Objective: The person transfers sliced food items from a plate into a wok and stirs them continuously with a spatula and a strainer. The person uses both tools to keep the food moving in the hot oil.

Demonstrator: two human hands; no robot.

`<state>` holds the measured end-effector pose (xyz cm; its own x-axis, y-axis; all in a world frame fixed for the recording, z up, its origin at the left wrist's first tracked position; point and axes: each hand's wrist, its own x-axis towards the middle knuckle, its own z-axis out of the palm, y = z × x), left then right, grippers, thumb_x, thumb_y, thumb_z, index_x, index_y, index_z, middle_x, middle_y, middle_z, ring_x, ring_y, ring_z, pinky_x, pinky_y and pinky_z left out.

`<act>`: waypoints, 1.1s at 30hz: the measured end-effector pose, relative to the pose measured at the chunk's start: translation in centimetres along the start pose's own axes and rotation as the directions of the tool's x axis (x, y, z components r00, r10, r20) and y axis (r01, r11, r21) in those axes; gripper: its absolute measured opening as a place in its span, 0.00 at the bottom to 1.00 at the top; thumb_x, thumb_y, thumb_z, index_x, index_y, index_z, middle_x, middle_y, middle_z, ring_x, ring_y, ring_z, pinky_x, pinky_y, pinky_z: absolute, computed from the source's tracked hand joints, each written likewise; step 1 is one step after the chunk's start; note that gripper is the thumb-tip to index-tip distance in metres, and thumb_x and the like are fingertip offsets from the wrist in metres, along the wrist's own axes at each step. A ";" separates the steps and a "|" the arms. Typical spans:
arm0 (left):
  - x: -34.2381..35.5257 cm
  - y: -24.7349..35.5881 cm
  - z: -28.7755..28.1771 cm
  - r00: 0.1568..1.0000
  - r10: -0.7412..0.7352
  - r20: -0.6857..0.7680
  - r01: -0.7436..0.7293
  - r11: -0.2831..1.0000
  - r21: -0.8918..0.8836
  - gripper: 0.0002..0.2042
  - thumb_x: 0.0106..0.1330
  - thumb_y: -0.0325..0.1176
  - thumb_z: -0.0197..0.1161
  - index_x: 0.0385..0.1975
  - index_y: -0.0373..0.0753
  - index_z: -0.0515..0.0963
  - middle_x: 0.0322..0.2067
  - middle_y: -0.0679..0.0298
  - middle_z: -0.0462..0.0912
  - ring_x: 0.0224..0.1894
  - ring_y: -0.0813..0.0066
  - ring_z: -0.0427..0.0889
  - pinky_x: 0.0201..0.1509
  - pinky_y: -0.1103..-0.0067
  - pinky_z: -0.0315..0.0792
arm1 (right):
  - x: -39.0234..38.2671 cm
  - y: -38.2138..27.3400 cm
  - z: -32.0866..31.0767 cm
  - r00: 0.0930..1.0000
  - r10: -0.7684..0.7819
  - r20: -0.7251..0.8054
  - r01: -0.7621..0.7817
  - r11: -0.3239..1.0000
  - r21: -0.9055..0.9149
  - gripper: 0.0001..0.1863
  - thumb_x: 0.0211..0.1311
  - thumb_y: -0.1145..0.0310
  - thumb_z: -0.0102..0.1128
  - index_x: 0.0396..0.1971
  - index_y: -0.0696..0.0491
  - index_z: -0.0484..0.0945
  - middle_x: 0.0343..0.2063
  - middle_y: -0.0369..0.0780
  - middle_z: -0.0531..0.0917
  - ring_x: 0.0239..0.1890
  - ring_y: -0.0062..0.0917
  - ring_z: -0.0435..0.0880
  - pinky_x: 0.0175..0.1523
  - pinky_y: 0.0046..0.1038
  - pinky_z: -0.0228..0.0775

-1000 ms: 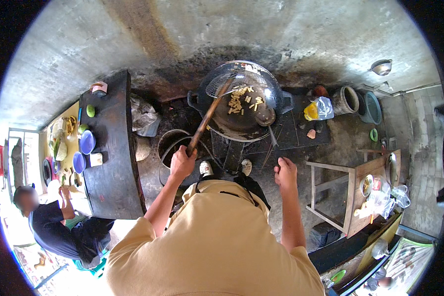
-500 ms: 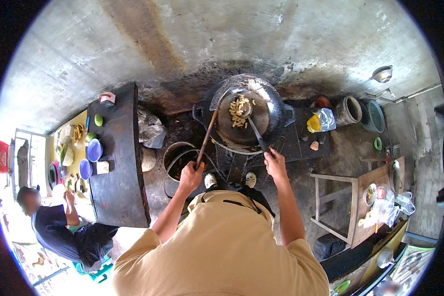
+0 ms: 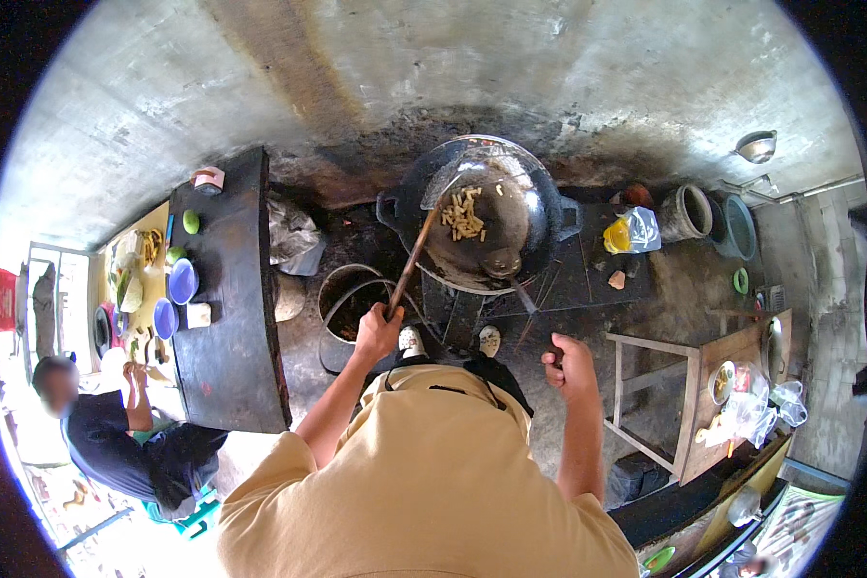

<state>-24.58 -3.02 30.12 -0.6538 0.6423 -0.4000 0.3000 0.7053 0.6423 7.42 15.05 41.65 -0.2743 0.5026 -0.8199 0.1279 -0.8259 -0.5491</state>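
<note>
Though left hand [image 3: 379,332] closed around wooden handle [image 3: 417,252], right hand [image 3: 572,366] curled, contents unclear.

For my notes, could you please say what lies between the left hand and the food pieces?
Head view: the wooden handle, crossing the wok's near rim.

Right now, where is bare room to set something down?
The dark table is bare between the white block and its right edge. A smaller patch on the black ledge lies between wok and yellow bag. The wooden table is crowded with bags and a bowl.
</note>
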 end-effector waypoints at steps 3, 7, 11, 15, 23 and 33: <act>0.2 -0.4 1.0 1.000 0.032 -0.001 -0.031 0.998 0.061 0.24 0.67 0.50 0.60 0.40 0.29 0.78 0.34 0.36 0.82 0.42 0.37 0.82 0.46 0.57 0.74 | 1.4 1.0 1.5 0.995 0.071 0.077 -0.076 0.995 0.066 0.12 0.70 0.58 0.53 0.31 0.48 0.64 0.17 0.33 0.72 0.09 0.15 0.59 0.14 0.21 0.49; -0.2 0.4 1.0 0.999 0.031 0.038 -0.034 0.997 0.068 0.24 0.67 0.50 0.60 0.39 0.28 0.78 0.34 0.36 0.82 0.42 0.36 0.81 0.45 0.57 0.74 | 6.8 2.9 5.6 0.945 0.057 0.323 -0.200 0.881 0.429 0.15 0.73 0.59 0.48 0.45 0.55 0.72 0.18 0.30 0.70 0.12 0.14 0.61 0.17 0.20 0.52; -0.2 2.1 0.2 0.999 0.033 0.022 -0.033 0.999 0.014 0.23 0.67 0.49 0.61 0.37 0.28 0.77 0.33 0.35 0.81 0.42 0.35 0.81 0.44 0.58 0.74 | 10.1 5.1 8.0 0.907 -0.060 0.416 -0.353 0.430 0.831 0.20 0.73 0.60 0.44 0.48 0.64 0.71 0.18 0.30 0.70 0.11 0.16 0.62 0.18 0.20 0.54; 0.9 3.7 -0.2 0.994 0.093 -0.057 -0.093 0.996 0.005 0.23 0.68 0.48 0.61 0.36 0.28 0.77 0.30 0.36 0.81 0.39 0.35 0.81 0.41 0.58 0.74 | 9.3 5.4 7.5 0.907 -0.165 0.386 -0.295 0.403 0.866 0.21 0.73 0.57 0.41 0.48 0.60 0.74 0.17 0.28 0.69 0.11 0.17 0.60 0.18 0.23 0.54; 1.0 3.8 -0.1 0.997 0.059 -0.042 -0.058 0.998 0.022 0.23 0.67 0.48 0.61 0.41 0.28 0.77 0.33 0.37 0.82 0.41 0.37 0.82 0.44 0.57 0.75 | 0.4 3.1 5.7 0.997 0.002 0.076 -0.024 0.955 0.294 0.12 0.71 0.57 0.52 0.40 0.51 0.74 0.19 0.31 0.72 0.11 0.17 0.60 0.17 0.23 0.50; -0.2 2.4 0.9 0.998 0.031 0.060 -0.035 0.997 0.065 0.23 0.67 0.50 0.61 0.42 0.30 0.78 0.35 0.37 0.83 0.44 0.38 0.82 0.47 0.57 0.76 | 7.8 4.4 7.6 1.000 -0.029 0.002 0.027 0.967 0.253 0.09 0.70 0.61 0.53 0.33 0.50 0.70 0.20 0.35 0.75 0.13 0.19 0.66 0.18 0.25 0.53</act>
<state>-23.10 -1.16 31.17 -0.6016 0.6807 -0.4181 0.3671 0.7004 0.6120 -1.44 13.39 34.11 -0.2798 0.5255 -0.8034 -0.1248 -0.8497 -0.5123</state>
